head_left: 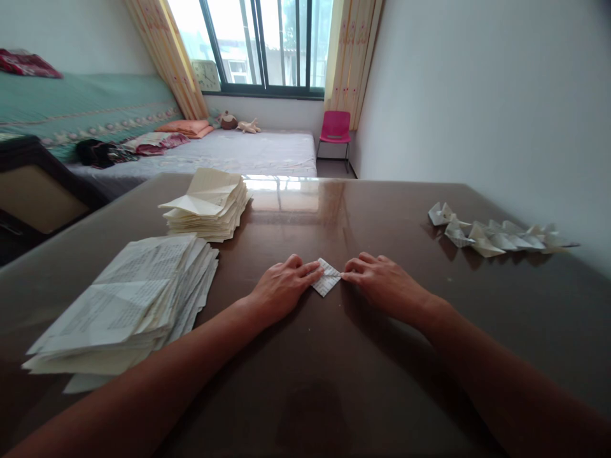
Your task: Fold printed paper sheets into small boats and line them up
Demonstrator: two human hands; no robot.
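A small square of folded printed paper [326, 280] lies on the brown table, turned so that its corners point left, right, near and far. On its left corner press the fingers of my left hand [285, 284], closed together on the paper. My right hand [382, 283] has its fingers curled, with thumb and fingertip pinching the paper's right corner. Fine crease lines show across the square; its underside is hidden.
Left of my hands are a stack of printed sheets [128, 292] and, behind it, a stack of yellowish sheets [210, 203]. Several folded paper pieces [501, 236] stand in a row at the right. Beyond the glossy table [286, 222] are a bed [258, 152] and a pink chair [335, 130].
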